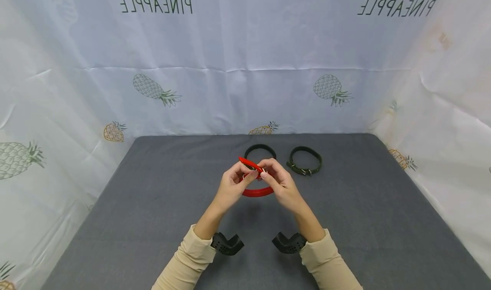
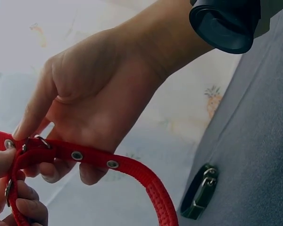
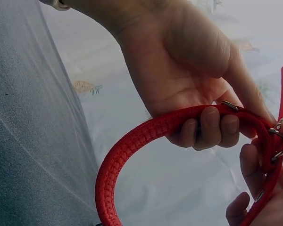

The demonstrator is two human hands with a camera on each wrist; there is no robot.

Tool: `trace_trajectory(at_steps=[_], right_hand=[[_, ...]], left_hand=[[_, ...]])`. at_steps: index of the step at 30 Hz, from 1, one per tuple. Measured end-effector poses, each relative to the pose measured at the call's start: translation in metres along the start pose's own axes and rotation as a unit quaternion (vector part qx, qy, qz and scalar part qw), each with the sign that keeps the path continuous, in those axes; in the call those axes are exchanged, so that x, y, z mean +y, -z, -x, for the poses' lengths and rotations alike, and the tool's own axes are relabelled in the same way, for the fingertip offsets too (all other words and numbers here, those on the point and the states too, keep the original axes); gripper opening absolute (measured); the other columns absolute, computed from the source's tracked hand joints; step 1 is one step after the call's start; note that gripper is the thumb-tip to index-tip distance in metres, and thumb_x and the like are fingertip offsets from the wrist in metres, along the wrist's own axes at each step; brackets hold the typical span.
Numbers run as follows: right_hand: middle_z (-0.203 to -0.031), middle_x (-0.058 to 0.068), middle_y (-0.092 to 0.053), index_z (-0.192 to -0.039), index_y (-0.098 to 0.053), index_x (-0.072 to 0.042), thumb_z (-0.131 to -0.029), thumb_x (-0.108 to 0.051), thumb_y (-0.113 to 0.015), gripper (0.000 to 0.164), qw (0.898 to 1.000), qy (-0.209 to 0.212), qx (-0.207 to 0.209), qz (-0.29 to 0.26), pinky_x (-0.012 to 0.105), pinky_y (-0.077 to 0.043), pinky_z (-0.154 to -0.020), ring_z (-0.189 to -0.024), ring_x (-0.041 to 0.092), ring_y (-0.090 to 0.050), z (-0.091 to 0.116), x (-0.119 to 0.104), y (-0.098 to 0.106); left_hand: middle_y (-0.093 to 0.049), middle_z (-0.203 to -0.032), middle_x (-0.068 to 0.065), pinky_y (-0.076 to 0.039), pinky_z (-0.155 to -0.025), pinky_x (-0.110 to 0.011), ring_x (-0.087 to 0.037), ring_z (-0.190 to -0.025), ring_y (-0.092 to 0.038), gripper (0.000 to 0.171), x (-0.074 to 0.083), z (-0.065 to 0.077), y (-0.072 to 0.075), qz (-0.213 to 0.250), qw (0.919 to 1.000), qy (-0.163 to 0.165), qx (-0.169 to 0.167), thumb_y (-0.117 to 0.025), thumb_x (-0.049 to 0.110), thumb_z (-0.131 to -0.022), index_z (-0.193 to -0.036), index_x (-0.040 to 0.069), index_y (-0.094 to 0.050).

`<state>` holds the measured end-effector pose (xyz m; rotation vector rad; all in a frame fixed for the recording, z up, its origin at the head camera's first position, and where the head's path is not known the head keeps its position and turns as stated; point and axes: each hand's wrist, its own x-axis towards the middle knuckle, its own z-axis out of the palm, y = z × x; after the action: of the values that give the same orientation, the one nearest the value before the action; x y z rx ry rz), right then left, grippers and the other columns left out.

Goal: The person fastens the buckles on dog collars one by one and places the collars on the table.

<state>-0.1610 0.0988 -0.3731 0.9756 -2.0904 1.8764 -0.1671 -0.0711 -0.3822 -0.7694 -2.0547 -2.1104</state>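
Note:
Both hands hold a red buckled collar point(image 1: 257, 192) up above the table, its loop hanging toward me. My left hand point(image 1: 230, 187) pinches the strap where it passes the buckle; metal eyelets point(image 2: 76, 155) line that stretch in the left wrist view. Opposite it, my right hand point(image 1: 283, 187) grips the buckle end, with thumb and index finger at the metal buckle point(image 3: 279, 154) and the other fingers curled round the band. The strap's free tip point(image 1: 245, 161) sticks out past the buckle, up and to the left. Fingers partly hide the buckle.
Behind the hands a black collar point(image 1: 261, 146) lies on the grey table point(image 1: 161, 204). A dark green collar point(image 1: 305, 171) with a metal buckle lies to its right. Pineapple-printed white cloth point(image 1: 238, 34) hangs round the back and sides. Black wrist cameras point(image 1: 228, 244) sit at the cuffs.

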Motion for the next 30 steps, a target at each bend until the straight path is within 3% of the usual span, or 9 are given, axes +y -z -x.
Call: trace_trajectory(at_steps=[4, 8, 13, 16, 21, 30], right_hand=[[-0.100, -0.002, -0.055, -0.115, -0.050, 0.010, -0.098, 0.001, -0.046, 0.020, 1.000, -0.001, 0.000, 0.004, 0.017, -0.050, -0.081, -0.088, 0.002, -0.054, 0.0002, 0.0000, 0.0003], [-0.100, 0.006, -0.057, -0.115, -0.051, 0.009, -0.097, 0.001, -0.048, 0.020, 1.000, -0.005, -0.003, 0.008, 0.016, -0.052, -0.083, -0.088, 0.005, -0.057, 0.0005, -0.0004, 0.0016], [-0.102, -0.009, -0.060, -0.115, -0.056, 0.010, -0.095, -0.001, -0.055, 0.023, 1.000, -0.002, -0.004, -0.002, 0.018, -0.055, -0.080, -0.084, 0.011, -0.057, 0.0010, -0.0008, 0.0039], [-0.100, -0.016, -0.060, -0.115, -0.057, 0.010, -0.095, -0.003, -0.055, 0.024, 1.000, -0.023, 0.002, -0.007, 0.020, -0.054, -0.077, -0.080, 0.010, -0.056, 0.0013, -0.0015, 0.0041], [-0.087, -0.015, -0.059, -0.109, -0.056, 0.010, -0.098, -0.007, -0.052, 0.021, 0.997, -0.077, 0.026, -0.014, 0.023, -0.051, -0.069, -0.072, 0.014, -0.054, 0.0012, -0.0021, 0.0028], [-0.081, -0.015, -0.058, -0.105, -0.051, 0.008, -0.098, -0.003, -0.044, 0.015, 0.995, -0.087, 0.044, -0.037, 0.018, -0.044, -0.064, -0.069, 0.004, -0.049, 0.0008, 0.0006, 0.0049]], left_hand=[[-0.062, -0.095, -0.020, -0.054, -0.079, -0.025, 0.000, -0.083, -0.060, 0.027, 0.0011, 0.0006, -0.0008, -0.005, 0.9999, 0.010, 0.002, -0.064, 0.015, -0.092, -0.098, -0.010, -0.056], [-0.059, -0.101, -0.031, -0.056, -0.083, -0.027, 0.000, -0.085, -0.060, 0.026, 0.0026, 0.0009, -0.0010, -0.006, 0.9998, 0.020, 0.003, -0.064, 0.013, -0.092, -0.101, -0.011, -0.057], [-0.059, -0.104, -0.034, -0.054, -0.082, -0.021, 0.002, -0.085, -0.060, 0.027, 0.0036, 0.0005, 0.0007, -0.013, 0.9997, 0.020, 0.002, -0.065, 0.011, -0.091, -0.104, -0.012, -0.059], [-0.060, -0.102, -0.034, -0.053, -0.081, -0.019, 0.002, -0.083, -0.060, 0.026, 0.0030, 0.0003, 0.0024, -0.022, 0.9997, 0.009, 0.001, -0.066, 0.010, -0.090, -0.104, -0.011, -0.060], [-0.064, -0.099, -0.031, -0.054, -0.078, -0.020, -0.003, -0.080, -0.061, 0.021, 0.0046, 0.0004, 0.0021, -0.038, 0.9993, -0.004, -0.004, -0.066, 0.005, -0.089, -0.105, -0.008, -0.061], [-0.062, -0.104, -0.032, -0.055, -0.081, -0.018, -0.001, -0.085, -0.062, 0.023, 0.0063, 0.0013, 0.0020, -0.010, 0.9996, 0.002, -0.025, -0.065, 0.002, -0.089, -0.109, -0.008, -0.059]])
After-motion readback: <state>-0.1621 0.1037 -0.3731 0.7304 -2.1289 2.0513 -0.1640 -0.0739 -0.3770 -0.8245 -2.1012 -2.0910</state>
